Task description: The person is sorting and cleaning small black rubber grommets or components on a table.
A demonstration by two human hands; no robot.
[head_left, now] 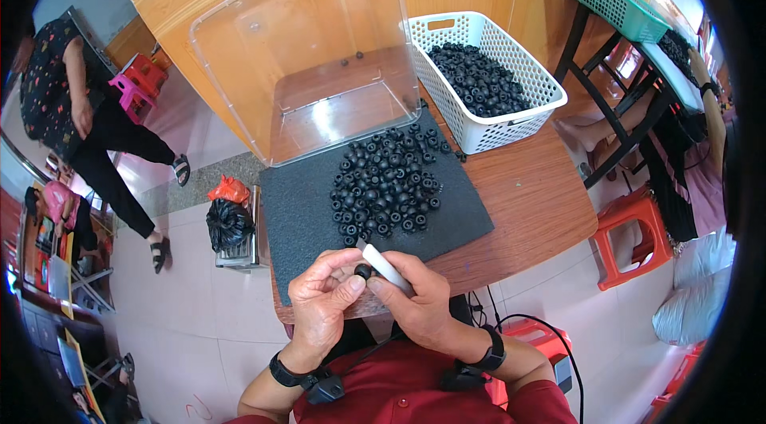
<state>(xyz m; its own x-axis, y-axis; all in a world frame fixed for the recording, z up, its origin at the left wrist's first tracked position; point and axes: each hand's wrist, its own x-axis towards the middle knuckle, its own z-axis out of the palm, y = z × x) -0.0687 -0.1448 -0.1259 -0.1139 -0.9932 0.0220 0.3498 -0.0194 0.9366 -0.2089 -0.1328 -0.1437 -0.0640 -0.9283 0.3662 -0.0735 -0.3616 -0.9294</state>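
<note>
Close to the table's near edge, my left hand (319, 302) pinches a small round black part (363, 271) between thumb and fingers. My right hand (424, 304) is wrapped round a white-handled tool (384, 268), whose narrow tip points up and away to the left. That tip is too small to make out. The right thumb is right beside the black part. Just beyond both hands, a heap of similar black parts (383, 185), many with a ring-shaped opening, lies on a dark grey mat (299, 216).
The mat lies on a brown wooden table (527, 193). A clear plastic bin (311, 49) stands tipped up behind the heap. At its right, a white perforated basket (495, 137) holds many black parts. Red stools (638, 232) stand at right. A person (96, 133) is on the left.
</note>
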